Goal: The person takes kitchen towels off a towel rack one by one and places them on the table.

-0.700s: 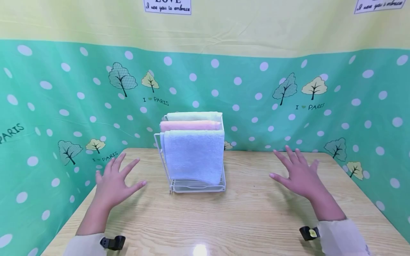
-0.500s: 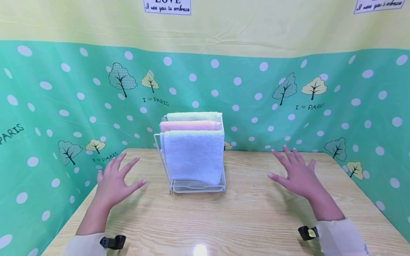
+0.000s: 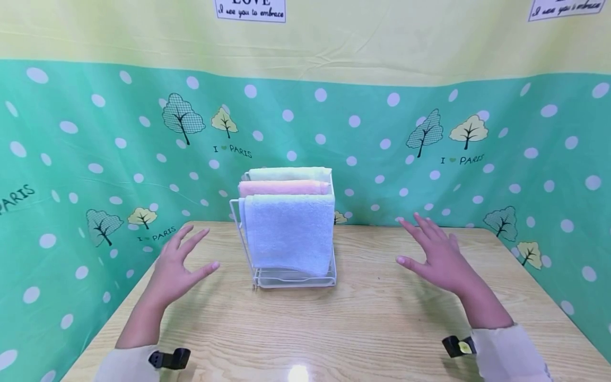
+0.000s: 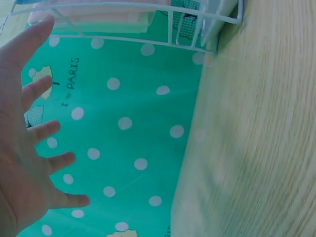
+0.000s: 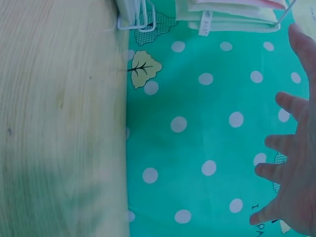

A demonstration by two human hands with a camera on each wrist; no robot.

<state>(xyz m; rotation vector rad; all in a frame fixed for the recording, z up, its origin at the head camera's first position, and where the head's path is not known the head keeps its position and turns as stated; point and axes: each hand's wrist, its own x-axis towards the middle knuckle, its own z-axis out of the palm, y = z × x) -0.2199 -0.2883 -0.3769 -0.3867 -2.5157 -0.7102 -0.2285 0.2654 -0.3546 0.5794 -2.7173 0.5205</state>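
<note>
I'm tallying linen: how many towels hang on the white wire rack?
3: a pale blue folded towel in front, a pink folded towel behind it and a pale green folded towel at the back. Others may be hidden.

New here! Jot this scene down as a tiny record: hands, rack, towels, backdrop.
Left hand: fingers spread, holding nothing
Right hand: fingers spread, holding nothing
Rack: white wire, on the wooden table, between the hands
Front towel: blue
Middle towel: pink
Back towel: pale green
Backdrop: green with white dots, pale yellow above
</note>
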